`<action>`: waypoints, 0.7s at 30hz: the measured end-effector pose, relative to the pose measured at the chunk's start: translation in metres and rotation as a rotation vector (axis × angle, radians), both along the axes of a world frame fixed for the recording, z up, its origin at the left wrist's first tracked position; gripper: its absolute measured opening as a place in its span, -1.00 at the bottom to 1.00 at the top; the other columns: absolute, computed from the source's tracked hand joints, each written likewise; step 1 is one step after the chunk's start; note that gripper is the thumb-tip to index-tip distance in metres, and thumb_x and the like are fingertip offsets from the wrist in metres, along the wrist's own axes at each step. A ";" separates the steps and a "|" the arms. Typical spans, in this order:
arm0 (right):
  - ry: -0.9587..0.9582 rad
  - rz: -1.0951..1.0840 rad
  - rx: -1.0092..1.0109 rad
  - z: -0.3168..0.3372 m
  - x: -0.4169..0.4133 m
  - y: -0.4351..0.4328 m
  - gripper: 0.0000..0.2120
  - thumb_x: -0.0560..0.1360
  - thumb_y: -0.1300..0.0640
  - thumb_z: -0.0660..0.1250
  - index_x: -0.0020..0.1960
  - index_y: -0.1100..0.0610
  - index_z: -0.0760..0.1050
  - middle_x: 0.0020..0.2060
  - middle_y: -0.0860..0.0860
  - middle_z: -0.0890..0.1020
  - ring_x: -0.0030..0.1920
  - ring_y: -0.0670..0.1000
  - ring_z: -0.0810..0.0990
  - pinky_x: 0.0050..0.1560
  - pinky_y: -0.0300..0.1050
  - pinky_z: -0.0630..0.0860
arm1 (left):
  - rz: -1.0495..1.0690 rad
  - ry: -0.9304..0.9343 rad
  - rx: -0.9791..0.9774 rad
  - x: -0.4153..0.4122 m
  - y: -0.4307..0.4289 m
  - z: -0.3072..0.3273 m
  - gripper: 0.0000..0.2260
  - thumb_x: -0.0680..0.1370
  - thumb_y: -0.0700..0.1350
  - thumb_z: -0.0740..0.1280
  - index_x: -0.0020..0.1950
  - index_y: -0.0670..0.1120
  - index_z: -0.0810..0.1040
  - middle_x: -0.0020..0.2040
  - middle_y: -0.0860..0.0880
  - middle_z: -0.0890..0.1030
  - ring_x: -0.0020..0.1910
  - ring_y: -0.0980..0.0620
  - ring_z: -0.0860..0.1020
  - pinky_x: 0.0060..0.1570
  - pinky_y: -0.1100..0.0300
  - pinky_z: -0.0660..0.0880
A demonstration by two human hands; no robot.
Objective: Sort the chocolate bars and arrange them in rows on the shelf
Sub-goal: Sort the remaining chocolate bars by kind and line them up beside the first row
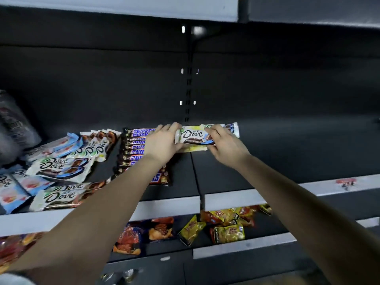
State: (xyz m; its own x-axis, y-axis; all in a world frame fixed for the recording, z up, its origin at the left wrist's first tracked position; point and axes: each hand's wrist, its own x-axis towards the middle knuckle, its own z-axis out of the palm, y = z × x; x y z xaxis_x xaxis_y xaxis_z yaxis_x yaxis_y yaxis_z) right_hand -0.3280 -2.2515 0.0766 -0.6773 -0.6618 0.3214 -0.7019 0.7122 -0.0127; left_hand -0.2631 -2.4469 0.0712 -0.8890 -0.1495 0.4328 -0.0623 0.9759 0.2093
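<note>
A white Dove bar (192, 136) lies on top of a small stack of Dove bars (232, 128) at the middle back of the dark shelf (257, 161). My left hand (162, 141) grips its left end and my right hand (223, 144) pinches its right end. Just left of my left hand, several Snickers bars (135, 148) lie in a row, with one more Snickers bar (158, 178) nearer the front. A loose heap of Dove bars (61, 167), white and pale blue, covers the shelf's left side.
The shelf's white front rail (236, 199) runs across below my arms. On the lower shelf lie yellow, red and orange snack packets (226, 223). A dark bag (14, 128) stands at the far left. An upper shelf edge (144, 9) hangs above.
</note>
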 end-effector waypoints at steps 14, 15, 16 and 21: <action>-0.159 -0.174 0.061 -0.033 -0.033 0.082 -0.57 0.53 0.04 0.26 0.37 0.07 0.31 0.29 0.04 0.39 0.21 0.13 0.42 0.24 0.01 0.35 | -0.066 -0.107 -0.008 -0.051 0.097 -0.043 -0.57 0.42 0.17 0.38 0.20 0.03 0.40 0.29 0.03 0.41 0.29 -0.07 0.31 0.24 0.02 0.23; -0.194 -0.180 0.034 -0.035 -0.036 0.084 -0.59 0.53 0.07 0.27 0.35 0.07 0.33 0.28 0.03 0.40 0.19 0.13 0.44 0.22 0.01 0.38 | -0.073 -0.104 0.000 -0.053 0.100 -0.046 -0.57 0.43 0.17 0.37 0.21 0.03 0.41 0.30 0.03 0.39 0.29 -0.07 0.30 0.25 0.02 0.22; -0.222 -0.183 0.001 -0.037 -0.038 0.085 -0.60 0.52 0.09 0.28 0.34 0.07 0.35 0.27 0.03 0.41 0.17 0.13 0.47 0.19 0.01 0.41 | -0.076 -0.102 0.012 -0.055 0.101 -0.048 -0.57 0.44 0.16 0.36 0.23 0.03 0.40 0.31 0.03 0.38 0.30 -0.08 0.29 0.28 0.01 0.20; -0.234 -0.199 -0.089 -0.043 -0.055 0.081 -0.63 0.52 0.16 0.28 0.32 0.08 0.39 0.25 0.02 0.43 0.13 0.14 0.50 0.08 -0.06 0.44 | 0.003 -0.091 0.010 -0.064 0.101 -0.060 -0.40 0.46 0.23 0.29 0.37 -0.06 0.29 0.41 -0.03 0.29 0.41 -0.11 0.19 0.45 -0.10 -0.03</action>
State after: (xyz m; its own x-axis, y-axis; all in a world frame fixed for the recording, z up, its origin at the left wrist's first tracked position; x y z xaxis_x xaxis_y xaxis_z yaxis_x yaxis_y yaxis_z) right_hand -0.3830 -2.1705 0.0334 -0.8532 -0.4848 0.1922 -0.5192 0.8242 -0.2261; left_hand -0.3268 -2.3457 0.0116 -0.9240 -0.1558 0.3491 -0.0838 0.9735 0.2125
